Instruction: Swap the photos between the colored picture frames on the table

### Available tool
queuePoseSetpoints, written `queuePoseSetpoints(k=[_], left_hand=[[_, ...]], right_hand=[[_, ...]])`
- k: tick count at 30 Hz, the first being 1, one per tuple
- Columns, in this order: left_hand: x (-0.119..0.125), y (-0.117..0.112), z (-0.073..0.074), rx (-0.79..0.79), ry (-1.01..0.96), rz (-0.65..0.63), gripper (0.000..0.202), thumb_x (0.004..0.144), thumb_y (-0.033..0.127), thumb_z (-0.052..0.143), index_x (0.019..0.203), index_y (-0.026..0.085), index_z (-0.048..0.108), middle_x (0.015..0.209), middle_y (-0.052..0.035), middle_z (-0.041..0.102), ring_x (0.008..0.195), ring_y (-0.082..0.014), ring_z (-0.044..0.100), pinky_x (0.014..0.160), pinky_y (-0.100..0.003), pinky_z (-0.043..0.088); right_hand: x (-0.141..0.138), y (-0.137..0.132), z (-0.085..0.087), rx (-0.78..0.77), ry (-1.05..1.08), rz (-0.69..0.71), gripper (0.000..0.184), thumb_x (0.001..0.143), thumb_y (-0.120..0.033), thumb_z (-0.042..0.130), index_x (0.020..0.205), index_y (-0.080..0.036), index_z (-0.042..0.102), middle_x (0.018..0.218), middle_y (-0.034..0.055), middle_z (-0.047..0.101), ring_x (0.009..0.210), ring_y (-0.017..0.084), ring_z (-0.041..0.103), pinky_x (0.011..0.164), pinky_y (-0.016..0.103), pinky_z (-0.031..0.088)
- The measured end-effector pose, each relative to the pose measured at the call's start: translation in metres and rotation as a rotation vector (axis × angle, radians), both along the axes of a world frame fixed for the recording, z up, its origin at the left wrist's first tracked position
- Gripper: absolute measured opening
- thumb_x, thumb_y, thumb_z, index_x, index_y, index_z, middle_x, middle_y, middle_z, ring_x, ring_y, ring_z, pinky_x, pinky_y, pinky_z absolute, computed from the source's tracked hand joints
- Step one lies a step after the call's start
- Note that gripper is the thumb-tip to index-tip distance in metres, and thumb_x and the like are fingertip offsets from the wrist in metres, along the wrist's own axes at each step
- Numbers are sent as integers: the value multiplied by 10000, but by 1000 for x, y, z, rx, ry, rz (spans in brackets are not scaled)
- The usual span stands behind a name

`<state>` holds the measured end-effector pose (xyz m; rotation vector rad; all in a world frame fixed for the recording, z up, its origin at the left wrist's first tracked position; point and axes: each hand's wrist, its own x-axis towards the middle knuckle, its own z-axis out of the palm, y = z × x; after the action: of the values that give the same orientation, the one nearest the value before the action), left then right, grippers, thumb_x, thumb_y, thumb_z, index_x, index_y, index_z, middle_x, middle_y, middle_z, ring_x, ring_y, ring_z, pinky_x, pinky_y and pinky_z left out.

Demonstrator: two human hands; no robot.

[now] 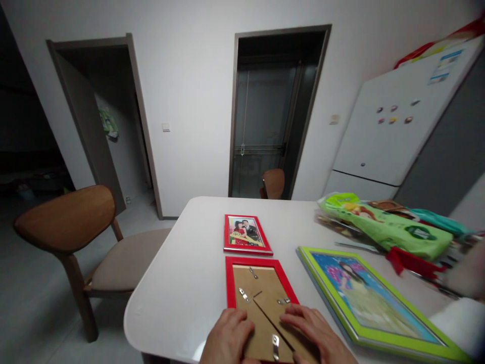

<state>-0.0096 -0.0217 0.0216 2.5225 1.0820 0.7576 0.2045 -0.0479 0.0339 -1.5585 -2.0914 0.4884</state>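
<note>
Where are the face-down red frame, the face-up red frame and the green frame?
face-down red frame [261, 290], head view, backing board.
face-up red frame [247, 233], head view, photo.
green frame [373, 301], head view, picture.

Free table [182, 273] left of the face-down frame [261, 290]; green frame [373, 303] close at right.

You are in a home, in its dining area. A white fridge [394, 136] dotted with magnets [393, 120] stands against the right wall. A wooden chair [76, 237] sits at the left edge of the white table [182, 283], and two doorways [273, 111] open behind. Family pictures lie on the table: a red photo frame [246, 233] and a face-down frame [261, 298] at the near edge.
</note>
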Motion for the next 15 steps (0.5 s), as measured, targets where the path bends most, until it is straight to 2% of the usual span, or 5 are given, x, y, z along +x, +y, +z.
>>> queuePoseSetpoints(k=[4,7,10,13,15], left_hand=[[1,2,-1,-4,39,21,344,546,158,671,877,145,577,987,-94,605,901,-241,536,807,-375,441],[-2,1,-1,36,61,9,300,595,163,636,889,157,580,1001,-84,610,951,-248,528,828,-379,435],[-3,1,-1,83,60,-25,316,649,303,624,930,166,572,1034,-95,597,973,-249,527,839,-384,430],[-1,1,0,101,82,-86,465,672,499,565,1002,173,544,1084,-117,573,992,-262,525,858,-436,404],[2,1,1,69,113,-85,503,677,531,542,1032,174,530,1109,-125,560,1011,-276,515,861,-481,387]], right_hand=[[1,4,-13,43,-33,5,341,627,-226,496,953,-224,596,1131,90,512,1066,243,433,906,408,335],[2,7,-18,74,-58,12,288,677,-297,498,935,-222,603,1109,96,526,1045,245,445,879,409,349],[2,13,-15,103,-72,-20,281,736,-336,444,932,-215,604,1074,99,543,1014,226,466,862,381,365],[2,26,-9,148,-127,-144,329,756,-312,410,1006,-182,579,1092,121,529,1014,229,462,870,384,358],[1,34,-6,142,-186,-206,337,753,-305,413,1005,-161,585,1106,139,519,1013,248,457,863,397,360]])
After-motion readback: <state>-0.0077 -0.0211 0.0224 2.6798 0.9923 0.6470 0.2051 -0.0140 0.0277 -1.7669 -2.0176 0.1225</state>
